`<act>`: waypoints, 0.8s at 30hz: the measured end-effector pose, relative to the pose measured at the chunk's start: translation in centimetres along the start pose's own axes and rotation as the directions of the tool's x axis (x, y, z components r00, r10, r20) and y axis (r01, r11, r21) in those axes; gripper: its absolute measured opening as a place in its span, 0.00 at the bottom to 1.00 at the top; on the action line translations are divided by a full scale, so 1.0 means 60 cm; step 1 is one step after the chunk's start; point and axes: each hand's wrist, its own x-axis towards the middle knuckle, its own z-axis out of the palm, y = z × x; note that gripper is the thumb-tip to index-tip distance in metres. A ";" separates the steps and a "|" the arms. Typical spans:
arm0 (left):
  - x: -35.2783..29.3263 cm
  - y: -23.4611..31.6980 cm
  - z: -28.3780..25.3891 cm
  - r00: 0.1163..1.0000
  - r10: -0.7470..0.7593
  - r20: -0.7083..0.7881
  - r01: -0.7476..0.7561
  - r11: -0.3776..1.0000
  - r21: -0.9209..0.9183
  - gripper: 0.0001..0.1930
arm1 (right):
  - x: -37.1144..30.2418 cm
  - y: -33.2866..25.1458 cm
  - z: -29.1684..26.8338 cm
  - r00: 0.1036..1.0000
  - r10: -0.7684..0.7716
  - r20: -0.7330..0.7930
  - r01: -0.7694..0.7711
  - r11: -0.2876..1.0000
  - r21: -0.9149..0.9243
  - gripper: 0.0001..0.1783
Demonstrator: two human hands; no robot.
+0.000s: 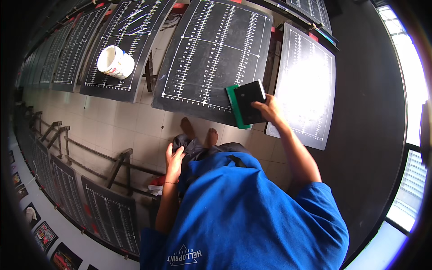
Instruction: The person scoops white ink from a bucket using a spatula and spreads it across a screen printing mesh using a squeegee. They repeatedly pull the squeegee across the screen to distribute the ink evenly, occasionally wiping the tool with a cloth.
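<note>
My right hand (270, 109) grips the right edge of a flat black block (250, 101), thumb on top. A green strip (238, 108) shows along the block's left side. Block and strip lie over the near right corner of a black board (193, 76) printed with white ruled scales; whether they touch it I cannot tell. My left hand (174, 161) hangs low near my dark trousers, its fingers loosely bent and apart, with nothing visible in them.
A paint-smeared white bucket (116, 63) stands on the neighbouring black board to the left. To the right, another board (303, 85) shines with glare. Metal frames (121, 164) and more printed boards (110, 209) are behind me at lower left. My bare feet stand on pale tiles.
</note>
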 end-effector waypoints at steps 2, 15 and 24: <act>-0.008 -0.002 0.001 1.000 0.016 -0.015 -0.016 0.999 -0.037 0.33 | 0.039 0.019 -0.046 0.998 -0.062 0.012 0.063 0.994 -0.084 0.25; 0.026 0.045 -0.037 0.996 0.086 -0.021 -0.087 0.994 -0.063 0.22 | 0.040 -0.249 -0.003 0.877 -0.299 0.375 0.412 0.870 -0.269 0.28; 0.030 0.070 -0.091 0.986 0.056 -0.158 -0.068 0.995 -0.071 0.38 | 0.230 -0.243 -0.077 0.928 -0.317 0.198 0.374 0.773 -0.512 0.26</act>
